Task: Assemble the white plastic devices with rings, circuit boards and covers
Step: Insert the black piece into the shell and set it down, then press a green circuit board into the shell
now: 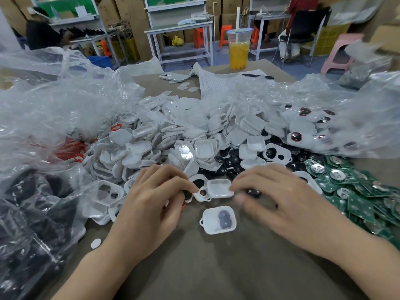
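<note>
A white holed shell (pixel 198 196) is being pinched by the curled fingers of the left hand (pixel 151 198) above the middle of the tabletop (pixel 216 267). A white cover (pixel 219 188) is being gripped beside it, touching it, by the right hand (pixel 281 198). A closed white case (pixel 218 219) is lying just in front of both. White covers (pixel 151 148) are being heaped behind and green circuit boards (pixel 357 202) to the right.

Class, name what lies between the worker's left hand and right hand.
Head view: two white plastic parts, a holed shell pinched by the left hand and a square cover held by the right hand.
</note>
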`<state>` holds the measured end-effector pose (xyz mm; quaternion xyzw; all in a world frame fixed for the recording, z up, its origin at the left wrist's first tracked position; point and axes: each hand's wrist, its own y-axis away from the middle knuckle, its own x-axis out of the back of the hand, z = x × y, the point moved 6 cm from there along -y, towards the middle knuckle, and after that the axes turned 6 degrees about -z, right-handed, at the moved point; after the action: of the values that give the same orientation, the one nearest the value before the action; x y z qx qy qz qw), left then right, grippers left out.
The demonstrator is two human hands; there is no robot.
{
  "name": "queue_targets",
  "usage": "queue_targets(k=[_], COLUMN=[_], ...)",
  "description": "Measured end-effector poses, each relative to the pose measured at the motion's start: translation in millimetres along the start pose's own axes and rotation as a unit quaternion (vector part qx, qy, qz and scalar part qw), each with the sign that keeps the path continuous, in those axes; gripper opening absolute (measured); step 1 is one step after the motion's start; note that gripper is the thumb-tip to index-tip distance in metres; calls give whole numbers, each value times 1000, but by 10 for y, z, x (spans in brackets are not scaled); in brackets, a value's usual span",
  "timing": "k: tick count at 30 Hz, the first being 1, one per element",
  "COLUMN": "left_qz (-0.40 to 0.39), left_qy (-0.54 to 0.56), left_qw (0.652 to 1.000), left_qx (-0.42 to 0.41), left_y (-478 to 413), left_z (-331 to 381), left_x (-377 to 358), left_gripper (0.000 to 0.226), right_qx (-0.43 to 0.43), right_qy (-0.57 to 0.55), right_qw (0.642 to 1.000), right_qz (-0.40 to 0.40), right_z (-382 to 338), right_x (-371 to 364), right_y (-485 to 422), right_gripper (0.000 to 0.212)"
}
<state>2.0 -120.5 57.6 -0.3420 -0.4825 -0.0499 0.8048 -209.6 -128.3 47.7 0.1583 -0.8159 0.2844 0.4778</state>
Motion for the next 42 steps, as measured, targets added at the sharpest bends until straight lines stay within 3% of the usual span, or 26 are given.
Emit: queue_targets(k=[2,3,5,7,19,25,30,34,42], left_qz=[17,23,28,30,44,84,138,54,41], left_qy=[-4,-4,1,2,17,2,-80,-156,-125], left_qw=[1000,1000,999,999,998,993,968,936,947], left_qx=[7,10,17,21,52,84,194,311,293], left_y=[-8,-11,-18,-24,-38,-34,18,66,47], left_z=[-34,-49,-78,-95,-215,-263,-438,-675,-619], left_x=[10,13,8,6,6,71,257,269,244], left_gripper=[28,27,26,26,28,23,31,44,40], right_qx=[-68,-124,-217,-244,-239,-220,-212,-211,-205], right_qy=[61,89,127,143,174,156,146,142,121], right_qw=[991,983,968,956,955,960,962,964,963], right_qz=[101,102,15,-77,10,78,89,80,129], right_z=[118,191,321,390,390,388,342,338,313], right_x=[138,163,88,-35,11,63,77,75,161], right_y=[0,-3,-3,23,-12,2,-5,-5,-65], right_gripper=[31,38,54,63,34,32,27,23,21])
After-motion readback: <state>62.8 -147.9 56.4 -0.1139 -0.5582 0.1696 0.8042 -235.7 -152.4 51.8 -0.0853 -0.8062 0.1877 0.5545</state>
